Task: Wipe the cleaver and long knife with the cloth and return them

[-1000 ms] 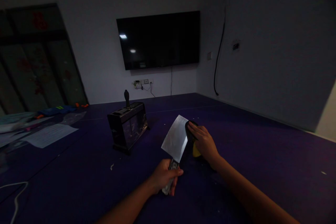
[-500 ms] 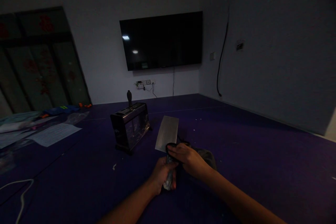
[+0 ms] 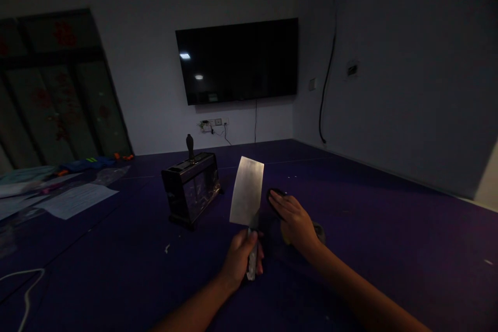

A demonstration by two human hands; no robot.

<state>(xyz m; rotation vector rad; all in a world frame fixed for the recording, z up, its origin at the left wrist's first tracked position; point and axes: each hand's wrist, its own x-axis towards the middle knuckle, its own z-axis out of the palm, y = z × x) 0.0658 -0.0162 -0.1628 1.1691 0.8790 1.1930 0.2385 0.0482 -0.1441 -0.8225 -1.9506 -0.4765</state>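
Observation:
My left hand (image 3: 239, 259) is wrapped round the pale handle (image 3: 252, 264) of a cleaver (image 3: 248, 192). Its wide metal blade points up and away from me, above the purple surface. To the right of the blade, my right hand (image 3: 298, 225) is closed over a dark pad-like thing (image 3: 275, 206), whose black rim shows past the fingertips. A greyish rounded part (image 3: 319, 232) shows beyond the wrist; whether it belongs to the same thing I cannot tell. Left of the cleaver stands a black knife block (image 3: 190, 189) with clear sides and one dark handle (image 3: 190, 146) sticking up.
The purple surface (image 3: 369, 249) stretches to the walls. Papers (image 3: 78, 199) and clear plastic lie at the left, with a white cable (image 3: 27, 290) nearer me. Small white scraps (image 3: 167, 249) are scattered about. A television (image 3: 237, 62) hangs on the far wall.
My right hand has moved off the cleaver to the right with the dark pad-like thing. The cleaver's blade has risen a little, its handle now uncovered by the right hand.

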